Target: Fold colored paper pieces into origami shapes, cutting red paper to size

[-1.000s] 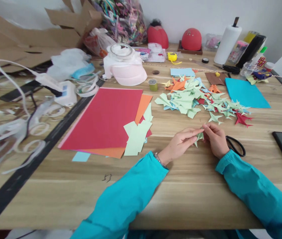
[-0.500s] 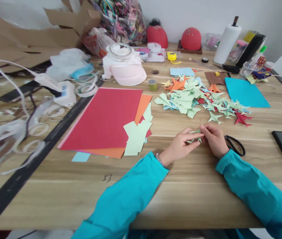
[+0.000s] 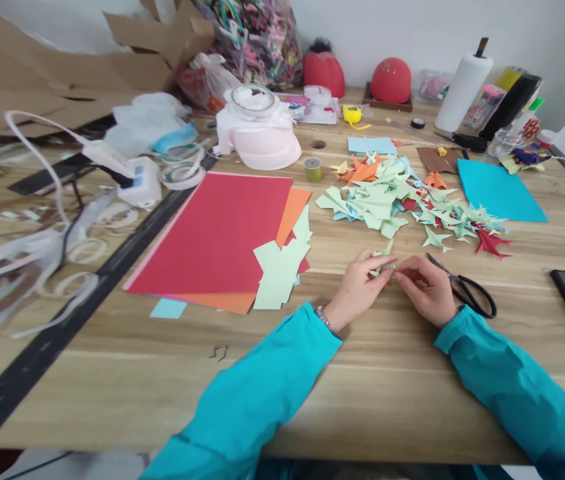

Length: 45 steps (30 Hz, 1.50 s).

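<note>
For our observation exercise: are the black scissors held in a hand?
No, the black scissors lie on the table beside the right hand, which pinches green paper.
</note>
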Each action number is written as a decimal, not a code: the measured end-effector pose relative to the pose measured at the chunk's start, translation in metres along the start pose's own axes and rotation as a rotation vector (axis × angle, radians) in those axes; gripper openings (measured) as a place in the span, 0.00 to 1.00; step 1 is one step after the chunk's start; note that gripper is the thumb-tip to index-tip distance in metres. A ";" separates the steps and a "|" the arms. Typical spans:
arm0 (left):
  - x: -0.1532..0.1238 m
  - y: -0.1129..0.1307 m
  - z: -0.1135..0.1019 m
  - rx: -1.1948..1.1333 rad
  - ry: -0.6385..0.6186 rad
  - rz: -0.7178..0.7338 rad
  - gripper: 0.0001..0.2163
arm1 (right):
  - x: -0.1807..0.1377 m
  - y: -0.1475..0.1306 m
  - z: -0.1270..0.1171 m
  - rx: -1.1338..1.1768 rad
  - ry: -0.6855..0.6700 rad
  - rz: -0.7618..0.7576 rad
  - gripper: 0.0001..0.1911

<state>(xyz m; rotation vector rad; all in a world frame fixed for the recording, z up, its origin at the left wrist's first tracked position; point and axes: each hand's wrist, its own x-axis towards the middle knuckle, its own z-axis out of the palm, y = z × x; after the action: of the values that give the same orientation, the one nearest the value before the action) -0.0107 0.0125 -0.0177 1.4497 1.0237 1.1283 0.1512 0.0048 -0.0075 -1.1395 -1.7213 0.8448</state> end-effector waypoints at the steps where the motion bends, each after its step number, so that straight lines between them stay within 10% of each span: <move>1: 0.000 0.000 0.000 -0.012 -0.004 -0.007 0.12 | 0.001 0.001 0.001 -0.011 0.008 -0.002 0.07; 26: 0.001 -0.003 0.001 -0.120 0.051 0.008 0.10 | 0.002 0.008 0.000 -0.138 0.052 -0.019 0.07; 45: -0.001 -0.006 0.001 0.179 0.150 0.315 0.09 | 0.008 0.003 -0.003 0.374 0.007 0.230 0.12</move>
<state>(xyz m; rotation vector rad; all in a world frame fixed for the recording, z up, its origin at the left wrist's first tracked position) -0.0102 0.0122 -0.0241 1.7343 1.0447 1.4170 0.1535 0.0134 -0.0066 -1.0895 -1.3660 1.2433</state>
